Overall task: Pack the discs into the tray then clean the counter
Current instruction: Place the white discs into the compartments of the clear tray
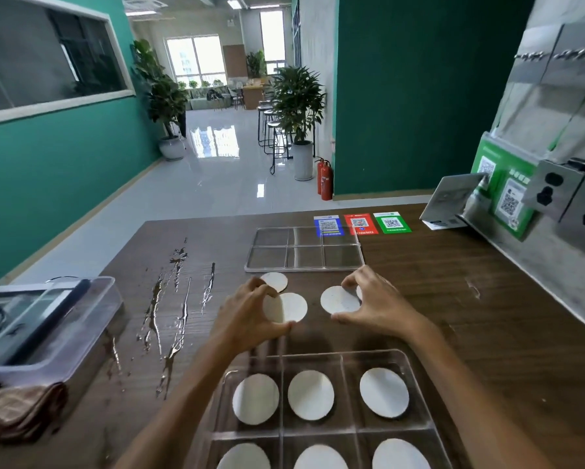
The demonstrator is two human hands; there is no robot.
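A clear compartment tray (416, 367) lies at the near edge of the brown counter, with a white disc (310, 395) in each of its several visible cells. Beyond it, my left hand (247, 316) pinches a white disc (291, 308) between thumb and fingers. Another loose disc (276, 280) lies just behind that hand. My right hand (375, 304) grips a second white disc (338, 299) by its edges, thumb below and fingers above. Both discs sit low over the counter. A flat clear divided lid or second tray (304, 248) lies further back, with nothing in it.
Streaks of spilled liquid (169, 306) run across the counter's left side. A brown cloth (20, 412) lies at the near left, beside a clear plastic box (47, 326). QR code cards (360, 225) lie at the back; a wall with sockets (555, 191) rises on the right.
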